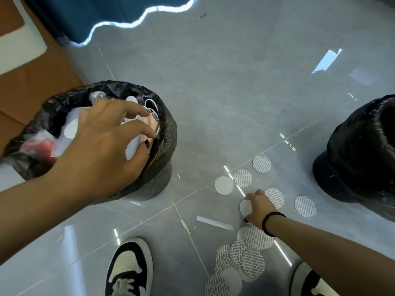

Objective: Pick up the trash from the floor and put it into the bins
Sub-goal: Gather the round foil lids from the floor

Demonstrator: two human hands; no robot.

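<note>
Several round white seal discs lie on the grey tiled floor: a loose group near the middle and an overlapping heap by my feet. My right hand is down on the floor and pinches one white disc. My left hand hovers over the left bin, fingers spread and loosely bent, nothing in them. That bin has a black bag and holds white discs, pink and red scraps. A second black-bagged bin stands at the right edge.
A white paper strip and a small greenish scrap lie on the floor near the discs. My two black-and-white shoes are at the bottom. Brown cardboard and a blue curtain sit at the upper left.
</note>
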